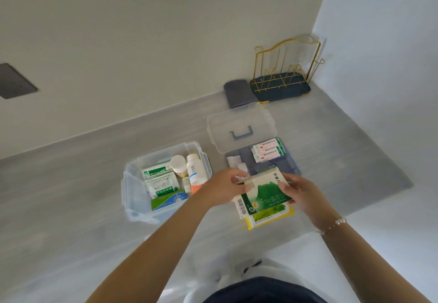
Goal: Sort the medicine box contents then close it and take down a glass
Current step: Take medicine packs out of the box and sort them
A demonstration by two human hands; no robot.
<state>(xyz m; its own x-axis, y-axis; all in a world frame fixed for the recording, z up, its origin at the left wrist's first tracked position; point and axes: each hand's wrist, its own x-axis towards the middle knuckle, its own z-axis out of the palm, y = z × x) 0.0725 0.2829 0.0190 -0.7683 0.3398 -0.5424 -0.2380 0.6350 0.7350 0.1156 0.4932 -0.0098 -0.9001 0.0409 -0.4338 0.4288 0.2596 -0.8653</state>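
Your left hand (225, 185) and right hand (299, 190) are both holding the green medicine carton (265, 195) — the left pinching its far-left corner between thumb and fingertips, the right gripping the right edge with curled fingers. You are holding it tilted, just above a yellow-edged packet (269, 219) and other flat cartons lying on the grey countertop (71, 196), near the front edge.

The carton is probably light and fairly stiff cardboard, but thin enough to crush if you are squeezing hard; taking it by opposite edges, as you are doing, looks like the safe hold. Its printed face is likely a little slick, so a firm pinch at the corners should serve better than a flat press.

Both forearms are reaching forward from the near side and converging on the carton, the right wrist wearing a beaded bracelet (334, 225).

The open medicine box (132, 184) is sitting to the left, holding sachets, a white bottle (194, 167) and a round jar (178, 164). Its blue inner tray (291, 165) is lying just beyond your hands with plaster packs in it, and the clear lid (239, 125) with a blue handle is lying beyond the tray, overlapping its far edge.

At the far right corner a gold wire rack (284, 70) is standing — a clear glass (304, 49) seems to be hanging upside down on it, though it is faint.
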